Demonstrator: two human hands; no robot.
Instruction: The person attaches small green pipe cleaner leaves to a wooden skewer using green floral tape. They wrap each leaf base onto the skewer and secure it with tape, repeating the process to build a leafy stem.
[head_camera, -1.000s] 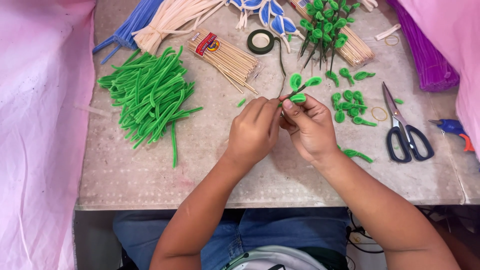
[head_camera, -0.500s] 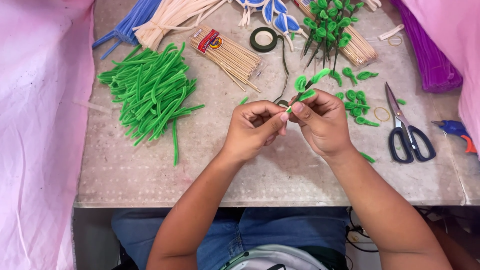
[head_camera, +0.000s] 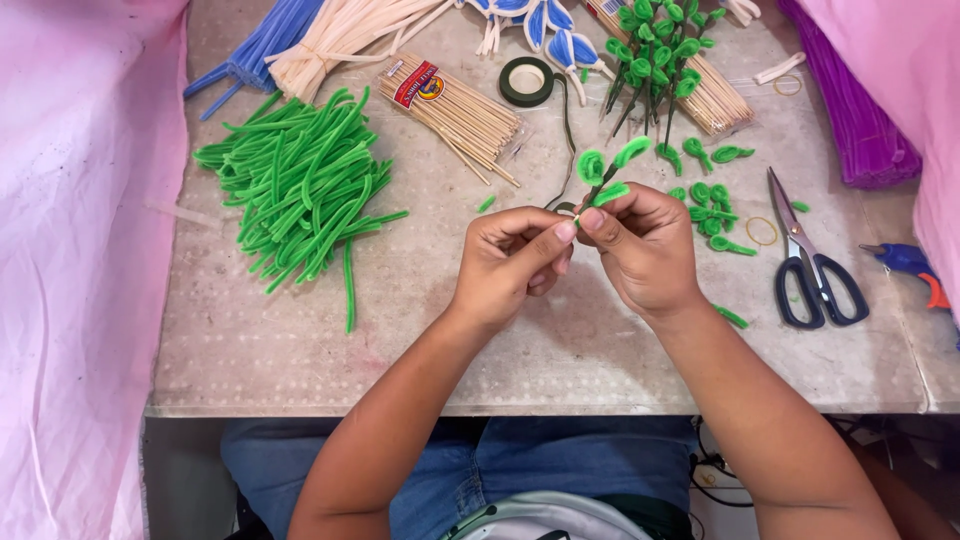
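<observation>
Two hands, left hand and right hand, pinched a green leafy stem near the scissors, now raised higher than before, so wrapping seemed underway above the bench.

Bright, even overhead light on the table, soft short shadows under the hands, no glare, sharp focus throughout, slight wide-angle stretch toward the corners.
</observation>
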